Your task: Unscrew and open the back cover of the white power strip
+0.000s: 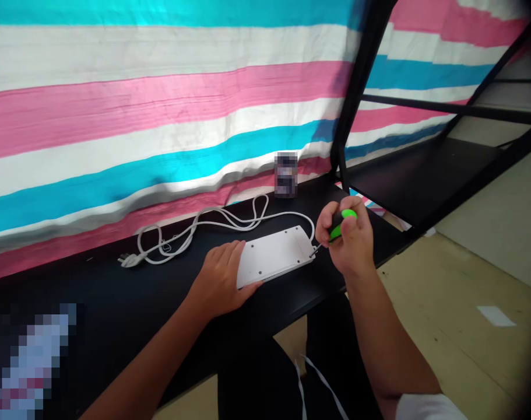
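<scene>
One white power strip (274, 255) (face-down); left hand (221, 280) flat on it, right hand (346, 239) clenching screwdriver (340, 223).

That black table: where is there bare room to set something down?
The table is bare in front of the cord, left of the left hand, as far as the blurred patch at the corner. Around the power strip it is crowded: the right hand works a screwdriver at its far end.
</scene>
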`<control>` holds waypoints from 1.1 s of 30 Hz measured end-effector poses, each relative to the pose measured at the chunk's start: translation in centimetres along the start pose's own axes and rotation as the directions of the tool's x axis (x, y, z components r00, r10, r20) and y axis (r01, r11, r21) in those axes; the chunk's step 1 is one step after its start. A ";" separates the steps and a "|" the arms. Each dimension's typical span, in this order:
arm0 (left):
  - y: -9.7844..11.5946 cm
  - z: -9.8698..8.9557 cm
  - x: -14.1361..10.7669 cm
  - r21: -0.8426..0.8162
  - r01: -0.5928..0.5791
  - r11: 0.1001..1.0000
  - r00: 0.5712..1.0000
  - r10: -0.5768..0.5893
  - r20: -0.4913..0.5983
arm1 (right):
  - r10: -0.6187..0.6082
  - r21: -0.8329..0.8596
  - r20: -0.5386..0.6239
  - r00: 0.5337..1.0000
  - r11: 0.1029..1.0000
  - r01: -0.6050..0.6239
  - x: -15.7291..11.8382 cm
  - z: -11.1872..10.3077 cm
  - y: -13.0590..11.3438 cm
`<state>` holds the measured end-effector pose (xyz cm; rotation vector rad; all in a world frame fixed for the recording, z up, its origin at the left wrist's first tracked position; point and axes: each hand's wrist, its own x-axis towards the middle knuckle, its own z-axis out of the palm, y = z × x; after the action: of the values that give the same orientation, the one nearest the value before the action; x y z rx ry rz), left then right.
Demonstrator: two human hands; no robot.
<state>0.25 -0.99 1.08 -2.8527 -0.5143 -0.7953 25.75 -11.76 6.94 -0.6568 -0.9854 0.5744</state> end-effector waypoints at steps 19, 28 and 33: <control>-0.1 -0.4 0.2 0.009 0.007 1.000 1.000 -0.007 -0.010 | 0.024 -0.100 -0.026 0.999 0.995 -0.027 -0.6 0.5 -0.6; -0.2 -0.4 0.0 -0.001 0.003 1.000 1.000 -0.003 -0.003 | -0.012 -0.142 -0.066 0.998 0.990 0.002 -0.5 0.2 -0.3; -0.2 -0.3 0.1 0.004 0.003 1.000 1.000 -0.003 0.002 | -0.007 -0.040 -0.047 0.999 0.999 0.005 -0.6 0.4 -0.1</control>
<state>0.12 -0.82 1.36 -2.8501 -0.5192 -0.7918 25.09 -12.14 6.83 -0.6995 -0.9561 0.5332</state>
